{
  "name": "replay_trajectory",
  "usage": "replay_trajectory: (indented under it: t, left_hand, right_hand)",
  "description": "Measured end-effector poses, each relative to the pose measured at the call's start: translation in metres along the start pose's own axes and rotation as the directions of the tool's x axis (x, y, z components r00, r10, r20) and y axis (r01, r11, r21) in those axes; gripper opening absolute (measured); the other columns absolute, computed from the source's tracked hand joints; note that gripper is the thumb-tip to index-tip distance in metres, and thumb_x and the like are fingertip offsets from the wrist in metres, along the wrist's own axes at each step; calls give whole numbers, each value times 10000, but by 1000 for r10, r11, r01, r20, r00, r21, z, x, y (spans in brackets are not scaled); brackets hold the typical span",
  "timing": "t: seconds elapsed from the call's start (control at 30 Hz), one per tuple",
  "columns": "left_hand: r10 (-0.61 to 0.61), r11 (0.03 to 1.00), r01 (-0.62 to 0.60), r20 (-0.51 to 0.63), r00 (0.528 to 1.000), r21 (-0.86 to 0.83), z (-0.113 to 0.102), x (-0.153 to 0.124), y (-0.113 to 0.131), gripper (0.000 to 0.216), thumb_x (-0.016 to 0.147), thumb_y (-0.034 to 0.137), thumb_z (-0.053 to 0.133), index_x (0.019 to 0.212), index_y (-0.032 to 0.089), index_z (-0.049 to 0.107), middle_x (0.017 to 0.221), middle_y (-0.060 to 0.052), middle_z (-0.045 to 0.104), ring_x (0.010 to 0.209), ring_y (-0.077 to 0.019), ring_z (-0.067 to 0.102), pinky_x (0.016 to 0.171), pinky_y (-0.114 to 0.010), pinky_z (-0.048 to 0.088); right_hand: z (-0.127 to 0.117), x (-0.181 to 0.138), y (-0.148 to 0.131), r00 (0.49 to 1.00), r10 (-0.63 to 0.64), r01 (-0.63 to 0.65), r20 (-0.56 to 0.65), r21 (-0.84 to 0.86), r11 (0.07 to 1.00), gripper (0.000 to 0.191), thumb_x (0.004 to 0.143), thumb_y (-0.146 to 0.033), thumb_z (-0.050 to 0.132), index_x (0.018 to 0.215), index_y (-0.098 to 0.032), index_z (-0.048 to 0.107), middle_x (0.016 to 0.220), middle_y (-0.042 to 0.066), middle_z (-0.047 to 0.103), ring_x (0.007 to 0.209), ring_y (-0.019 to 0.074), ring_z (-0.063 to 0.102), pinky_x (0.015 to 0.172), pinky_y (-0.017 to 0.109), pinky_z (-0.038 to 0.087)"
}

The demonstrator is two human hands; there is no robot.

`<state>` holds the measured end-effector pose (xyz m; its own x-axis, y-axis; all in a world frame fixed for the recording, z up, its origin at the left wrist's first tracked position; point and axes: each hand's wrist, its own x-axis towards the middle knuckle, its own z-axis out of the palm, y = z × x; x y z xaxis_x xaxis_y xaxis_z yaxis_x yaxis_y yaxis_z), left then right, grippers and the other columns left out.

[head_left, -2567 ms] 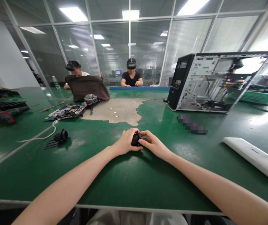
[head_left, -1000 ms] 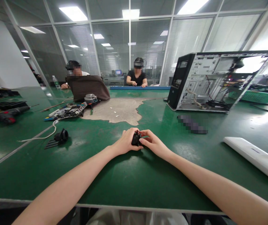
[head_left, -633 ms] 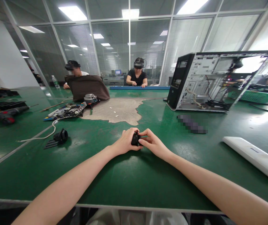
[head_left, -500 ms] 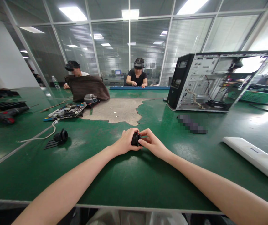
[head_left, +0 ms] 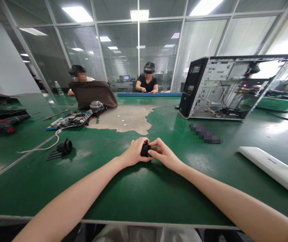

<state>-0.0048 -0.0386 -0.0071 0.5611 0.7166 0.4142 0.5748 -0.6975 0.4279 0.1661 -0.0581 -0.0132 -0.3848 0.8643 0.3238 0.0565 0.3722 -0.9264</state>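
Observation:
A small black part (head_left: 145, 150) sits between my two hands, low over the green table mat (head_left: 139, 191). My left hand (head_left: 134, 152) is curled around its left side. My right hand (head_left: 163, 154) pinches its right side with thumb and fingertips. Most of the part is hidden by my fingers, so its shape is unclear.
An open computer case (head_left: 224, 89) stands at the back right, with a white panel (head_left: 272, 168) lying right of my arms. A black connector with a white cable (head_left: 64, 147) and a circuit board (head_left: 70, 120) lie to the left. Tools (head_left: 5, 124) are far left. Two people sit across the table.
My hands stay on the black part in the same spot. The person straight across has shifted slightly and raised their head.

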Motion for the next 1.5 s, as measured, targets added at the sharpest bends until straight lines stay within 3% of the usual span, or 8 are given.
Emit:
replay_trajectory:
  t: [0.27,0.4,0.5,0.63,0.73,1.0,1.17,1.5]
  left_hand:
    - [-6,1000,6,1,1000,-11,0,1,0,531,645,403,659,1053,217,374,1019,-31,535,920,-225,516,793,-355,345]
    - [-124,992,123,-24,992,-38,-6,-1,-14,523,634,407,667,1027,215,379,1005,-29,536,919,-222,528,778,-352,366]
    - [-201,979,199,-35,979,-35,-11,-4,-22,526,636,412,663,1024,207,373,993,-35,532,906,-223,528,758,-351,377]
    - [-120,992,119,-17,993,-31,-12,-6,-16,508,643,391,663,1021,212,375,1009,-33,527,928,-220,510,783,-355,363]
    - [-59,998,59,-2,998,-14,-8,-5,-4,500,652,399,653,1033,218,384,1008,-34,524,922,-223,498,788,-360,351]
    - [81,993,-82,15,997,88,-2,-3,4,539,658,430,641,1069,207,372,1025,-66,498,947,-244,474,793,-364,317]
    - [101,991,-101,5,995,92,1,-3,2,543,676,446,630,1076,207,353,1028,-62,499,934,-229,482,778,-347,321]
    - [73,994,-73,-7,997,77,2,-3,0,566,663,458,645,1083,212,354,1031,-54,507,942,-230,489,794,-351,331]
  right_hand:
    - [-4,0,1,998,39,-41,42,34,999,253,733,-293,603,914,-204,451,926,17,548,841,146,578,753,309,479]
    - [-14,1,5,991,93,-95,-99,-18,995,248,699,-354,622,766,-202,437,803,-12,558,736,137,584,707,312,489]
    - [-16,4,7,971,159,-156,-179,34,987,329,645,-334,674,838,-214,436,879,2,563,795,152,601,727,317,488]
    - [-6,9,3,976,176,-166,-129,85,982,357,643,-313,681,914,-202,477,940,24,562,835,149,599,781,326,471]
    - [0,10,0,985,163,-156,-55,117,981,341,601,-292,718,829,-190,485,885,11,587,809,150,598,744,321,478]
    - [-4,7,-3,987,162,-161,-7,83,984,342,575,-275,738,796,-187,492,794,-16,588,714,128,572,694,297,458]
    - [-1,4,-5,997,69,-70,-44,-24,997,314,580,-256,732,772,-187,494,768,-22,573,722,133,565,725,305,454]
    - [0,2,-5,993,106,-107,-49,-25,994,202,704,-299,626,817,-184,505,799,12,614,751,168,611,724,332,484]
